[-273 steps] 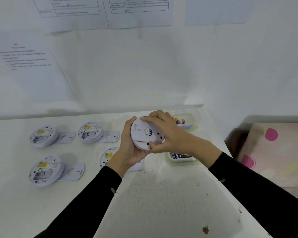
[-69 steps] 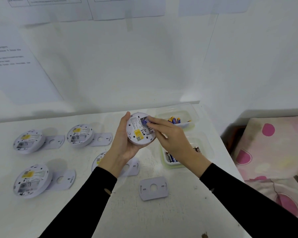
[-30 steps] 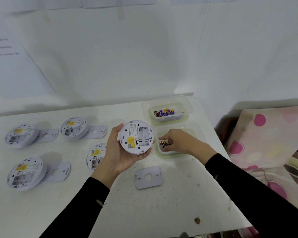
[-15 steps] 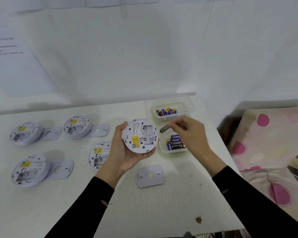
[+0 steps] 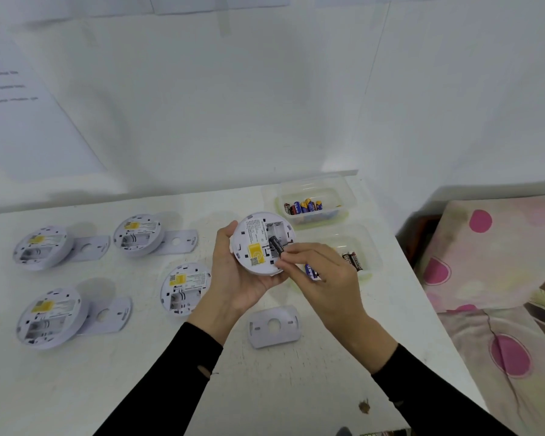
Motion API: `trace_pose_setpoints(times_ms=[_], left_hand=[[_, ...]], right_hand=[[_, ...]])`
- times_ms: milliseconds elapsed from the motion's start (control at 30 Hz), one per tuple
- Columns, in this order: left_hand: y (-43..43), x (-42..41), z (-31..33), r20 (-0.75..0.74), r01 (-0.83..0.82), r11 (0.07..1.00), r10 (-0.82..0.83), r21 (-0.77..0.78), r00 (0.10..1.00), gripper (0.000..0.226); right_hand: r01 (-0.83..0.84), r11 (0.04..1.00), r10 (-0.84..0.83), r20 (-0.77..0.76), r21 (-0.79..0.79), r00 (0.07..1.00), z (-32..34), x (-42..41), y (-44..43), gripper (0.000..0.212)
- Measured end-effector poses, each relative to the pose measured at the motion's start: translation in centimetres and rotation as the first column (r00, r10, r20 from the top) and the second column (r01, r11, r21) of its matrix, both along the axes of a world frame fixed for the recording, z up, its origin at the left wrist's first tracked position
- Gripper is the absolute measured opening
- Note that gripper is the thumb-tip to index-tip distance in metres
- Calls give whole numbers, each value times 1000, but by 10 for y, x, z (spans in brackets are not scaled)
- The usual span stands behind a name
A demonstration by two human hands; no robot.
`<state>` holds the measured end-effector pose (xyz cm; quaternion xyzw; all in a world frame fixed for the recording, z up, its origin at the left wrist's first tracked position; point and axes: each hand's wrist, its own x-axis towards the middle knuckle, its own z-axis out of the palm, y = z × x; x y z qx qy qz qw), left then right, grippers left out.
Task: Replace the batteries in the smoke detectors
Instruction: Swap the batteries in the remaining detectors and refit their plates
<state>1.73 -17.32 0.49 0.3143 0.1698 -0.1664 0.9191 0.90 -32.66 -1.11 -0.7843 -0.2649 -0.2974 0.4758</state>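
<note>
My left hand (image 5: pixel 233 278) holds a white round smoke detector (image 5: pixel 258 243) back-side up, its battery bay open and a yellow label showing. My right hand (image 5: pixel 321 272) pinches a dark battery (image 5: pixel 276 245) at the bay, its tip touching the compartment. A second, blue battery (image 5: pixel 310 272) is tucked in the same hand. The detector's mounting plate (image 5: pixel 274 325) lies on the table below my hands.
Several other opened detectors (image 5: pixel 44 247) (image 5: pixel 137 234) (image 5: pixel 49 316) (image 5: pixel 184 287) lie at the left beside their plates. Two clear tubs with batteries (image 5: pixel 315 199) (image 5: pixel 365 250) stand at the right. The table edge (image 5: pixel 438 325) drops off to a pink spotted cushion (image 5: pixel 501 262).
My right hand dropped the old battery in the near tub, picked up new ones, and has moved left to the detector. The dark battery now touches the bay.
</note>
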Motion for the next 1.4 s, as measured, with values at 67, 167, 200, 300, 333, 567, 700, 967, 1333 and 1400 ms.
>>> trace_pose_setpoints(times_ms=[67,167,200,300,333,567,700,967,1333,1400], left_hand=[[-2,0,0,-2,0,1000,0,8,1000,64],[-4,0,1,-14,-15,1000,15,-8,1000,62],[-5,0,1,-18,-17,1000,17,-8,1000,63],[-6,0,1,-23,-31,999,31,-10,999,64],[-6,0,1,-24,-37,999,36,-11,999,63],[-6,-1,2,-11,-55,998,56,29,998,67],[-7,0,3,13,-82,994,81,70,997,65],[-7,-2,-1,13,-61,992,60,108,998,64],[9,-2,6,22,-58,996,56,63,998,71],[8,-3,6,15,-50,997,49,60,999,72]], right_hand=[[49,999,-48,39,-11,998,-2,1,1,10],[95,995,-95,22,9,995,0,4,4,11],[97,995,-97,-1,15,995,0,4,4,12],[90,996,-89,-60,13,994,1,5,5,14],[95,995,-94,-77,9,993,1,5,5,14],[95,972,74,-657,217,750,28,7,0,49],[159,919,244,-837,361,490,31,16,-2,71],[171,893,361,-889,417,282,28,29,-2,76],[-209,959,-57,-852,-192,521,38,71,-46,20],[-359,822,-217,-825,-443,521,25,78,-43,26]])
